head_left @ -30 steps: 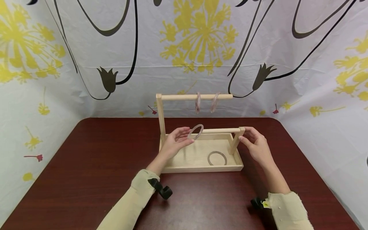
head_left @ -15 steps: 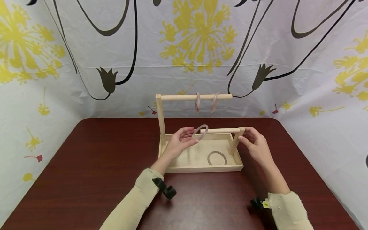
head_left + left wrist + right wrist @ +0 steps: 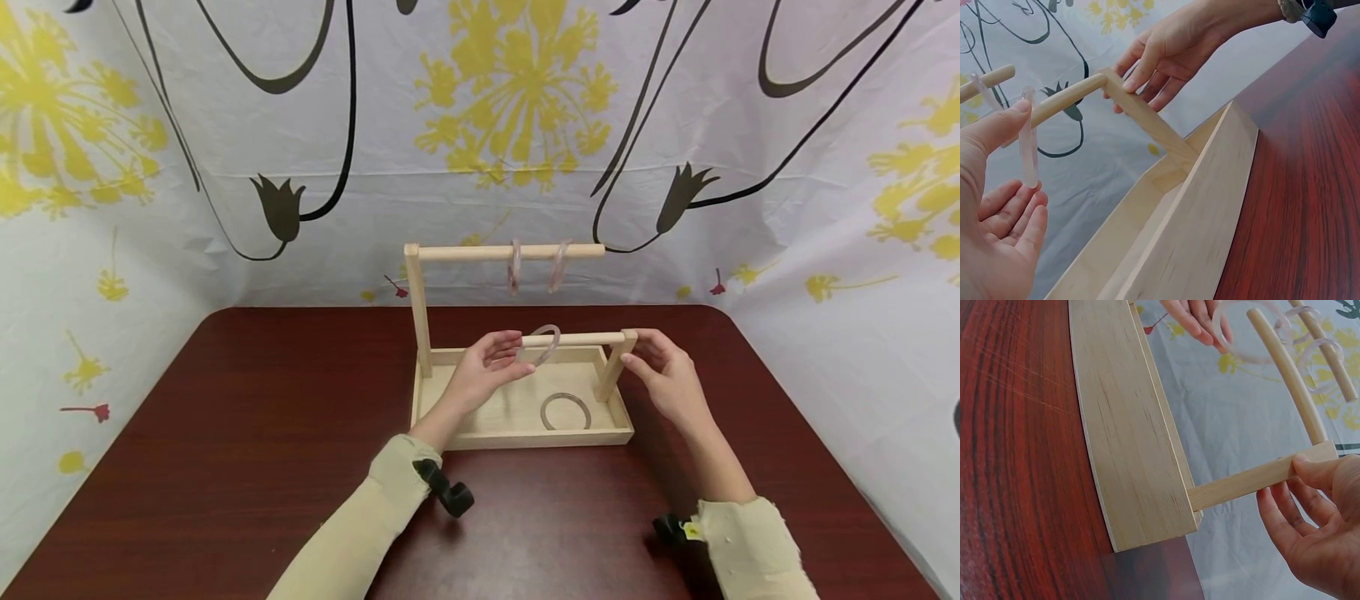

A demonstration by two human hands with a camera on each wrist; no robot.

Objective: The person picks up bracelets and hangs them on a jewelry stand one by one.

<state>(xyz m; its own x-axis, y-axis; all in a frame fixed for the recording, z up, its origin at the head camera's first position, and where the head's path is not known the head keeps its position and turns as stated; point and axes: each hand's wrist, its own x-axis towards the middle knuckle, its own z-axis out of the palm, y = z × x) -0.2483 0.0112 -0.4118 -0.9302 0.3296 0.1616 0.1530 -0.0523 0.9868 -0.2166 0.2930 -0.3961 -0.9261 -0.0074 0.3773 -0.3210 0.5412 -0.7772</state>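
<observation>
My left hand [image 3: 480, 375] pinches a pale translucent bangle [image 3: 557, 337] between thumb and fingertips. The bangle is around the free left end of the stand's lower rod [image 3: 588, 339], and in the left wrist view a bit of rod shows past it. My right hand [image 3: 671, 379] grips the top of the short wooden post [image 3: 1241, 481] that bears this rod, thumb on the near side and fingers behind. Two pinkish bangles, a left one [image 3: 514, 279] and a right one [image 3: 556, 279], hang on the upper rod [image 3: 465, 253].
Another bangle [image 3: 544, 408] lies in the stand's shallow wooden tray [image 3: 525, 439]. A tall post [image 3: 419, 317] rises at the tray's left end. The stand sits on a dark red wooden table [image 3: 225, 433], with a flower-printed cloth [image 3: 420, 117] behind.
My left hand has moved right with the bangle, bringing it from the rod's free end further onto the lower rod. My right hand has stayed on the short post.
</observation>
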